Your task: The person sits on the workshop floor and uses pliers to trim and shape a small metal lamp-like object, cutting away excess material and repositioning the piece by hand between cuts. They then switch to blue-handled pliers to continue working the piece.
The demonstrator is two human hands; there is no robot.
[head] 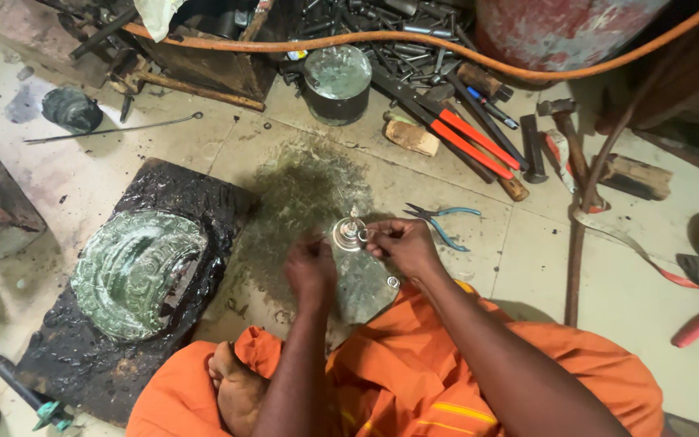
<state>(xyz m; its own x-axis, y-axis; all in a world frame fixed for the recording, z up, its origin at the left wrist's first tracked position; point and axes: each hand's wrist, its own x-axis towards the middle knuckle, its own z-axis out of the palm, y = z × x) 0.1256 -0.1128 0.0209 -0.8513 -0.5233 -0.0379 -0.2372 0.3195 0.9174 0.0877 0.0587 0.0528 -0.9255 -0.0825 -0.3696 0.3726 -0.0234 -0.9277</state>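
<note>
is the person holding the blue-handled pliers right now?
No, the blue-handled pliers lie on the floor beside the right hand, and both hands are on a small round silver metal piece.

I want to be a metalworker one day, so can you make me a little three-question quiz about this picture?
1. True or false: both hands, left hand and right hand, are at the small round silver piece.
2. Which colour are the handles of the small pliers beside the right hand? A red, B blue, C yellow.
3. Fill in: the embossed metal sheet lies on a black ___.

Key: 1 true. 2 B. 3 block.
</note>
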